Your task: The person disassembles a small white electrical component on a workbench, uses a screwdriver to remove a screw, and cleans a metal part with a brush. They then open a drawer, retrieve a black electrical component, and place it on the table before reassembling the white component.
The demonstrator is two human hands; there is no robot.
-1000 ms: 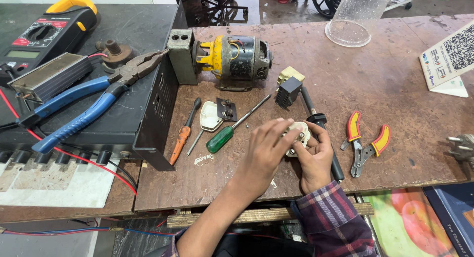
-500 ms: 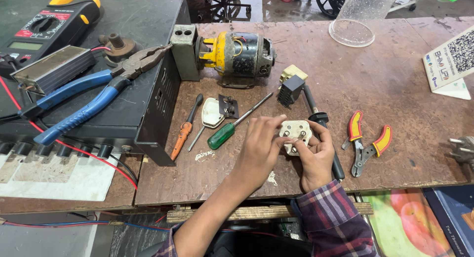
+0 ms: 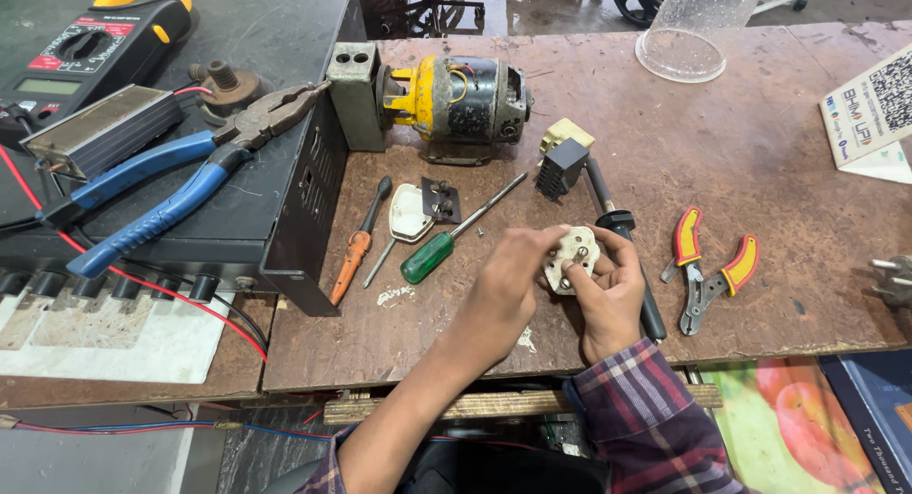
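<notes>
Both hands meet over the front part of the brown tabletop (image 3: 760, 152), sharing one small part. The cream plug base (image 3: 571, 259), pins facing up, is raised slightly off the surface. The left hand (image 3: 503, 290) is closed on its left edge, fingertips curled around it. The right hand (image 3: 608, 294) is closed on its right and lower side, thumb lying across the face near the metal pins. The right wrist wears a plaid sleeve (image 3: 646, 418).

Just left of the hands: a green-handled screwdriver (image 3: 446, 242), shaft pointing up and away; beyond it a white plug cover (image 3: 410, 214) beside a small dark plate (image 3: 443, 200); further left an orange-handled screwdriver (image 3: 356, 247).

Directly behind the right hand a soldering iron (image 3: 617, 228) with a black handle runs down past the knuckles. A black and cream block (image 3: 562, 157) sits at its far end.

Right of the hands, apart from them: red and yellow cutters (image 3: 708, 266), lying open.

Well beyond the hands: a black and yellow electric motor (image 3: 456, 100). Far left, on a black box (image 3: 285, 171): blue-handled pliers (image 3: 180, 176).
</notes>
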